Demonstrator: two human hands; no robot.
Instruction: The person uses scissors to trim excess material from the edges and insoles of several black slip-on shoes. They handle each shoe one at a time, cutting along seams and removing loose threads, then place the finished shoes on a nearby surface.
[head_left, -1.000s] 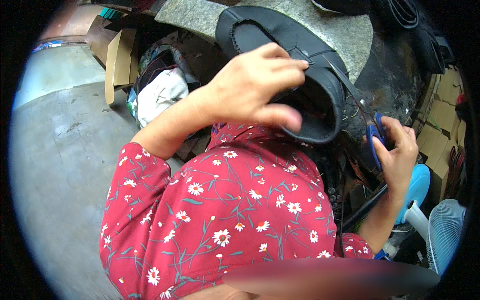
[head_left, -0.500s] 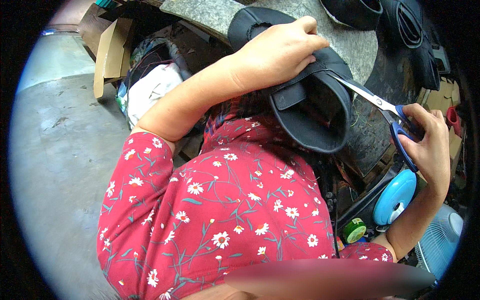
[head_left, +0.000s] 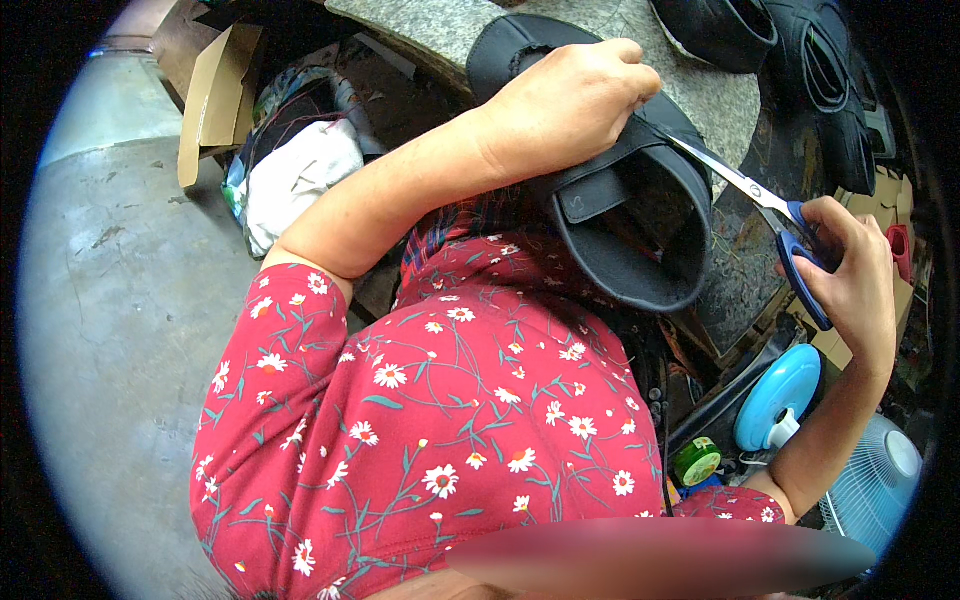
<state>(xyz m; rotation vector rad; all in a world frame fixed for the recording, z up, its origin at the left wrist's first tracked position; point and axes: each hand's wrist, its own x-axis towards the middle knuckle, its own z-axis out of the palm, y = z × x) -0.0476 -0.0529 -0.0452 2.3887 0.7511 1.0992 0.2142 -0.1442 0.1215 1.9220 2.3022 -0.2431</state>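
My left hand point(head_left: 585, 105) is closed on a black leather shoe upper point(head_left: 685, 215), its fingers pinching the edge near a strap. The wide opening of the upper faces me, and its far end reaches over a grey speckled tabletop. In my right hand point(head_left: 850, 275) are scissors point(head_left: 745, 185) with blue handles, my thumb and fingers in the loops. The blades point left at the upper, their tips close to my left fingertips. Whether the tips touch the leather or a thread there, I cannot tell.
More black shoe pieces point(head_left: 815, 60) lie at the far right of the speckled tabletop point(head_left: 420, 20). A blue round lid-like disc point(head_left: 770, 390), a green round container point(head_left: 697, 462) and a fan point(head_left: 875, 480) are at lower right. White cloth point(head_left: 305, 180) and a cardboard box point(head_left: 220, 100) are at left.
The whole view has shifted slightly. The upper appears a little further right, while the right hand's grip on the scissors and the left hand's pinch look the same.
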